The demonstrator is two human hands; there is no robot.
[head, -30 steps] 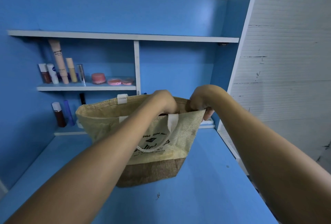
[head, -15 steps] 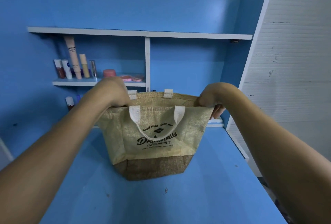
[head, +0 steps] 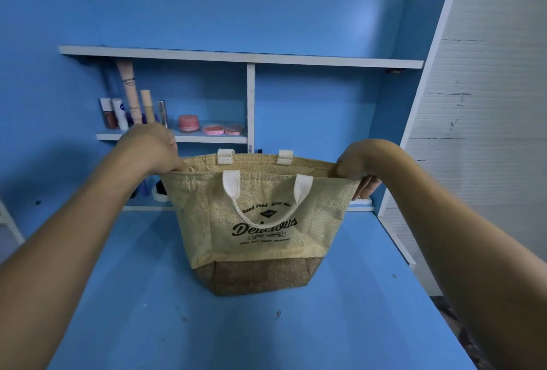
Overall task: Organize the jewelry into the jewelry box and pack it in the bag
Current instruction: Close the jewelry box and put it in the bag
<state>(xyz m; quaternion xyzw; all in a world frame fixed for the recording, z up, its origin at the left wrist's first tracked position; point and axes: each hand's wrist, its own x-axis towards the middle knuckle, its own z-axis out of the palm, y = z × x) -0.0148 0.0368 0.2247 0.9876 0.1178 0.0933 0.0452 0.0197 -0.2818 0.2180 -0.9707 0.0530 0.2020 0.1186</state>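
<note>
Bag (head: 260,221) standing upright in the middle of the blue desk (head: 266,328), tan on top, brown at the bottom, black words on the front. Two white handles (head: 268,192) hanging down on the near side. Left hand (head: 154,146) curled around the left end of the bag's top edge. Right hand (head: 359,167) pinching the right end, fingers tucked behind the cloth. Top edge pulled out straight between both hands. Inside of bag hidden. Behind, on a small white shelf (head: 207,139), makeup tubes (head: 130,97) standing up and pink jars (head: 189,123) beside them.
</note>
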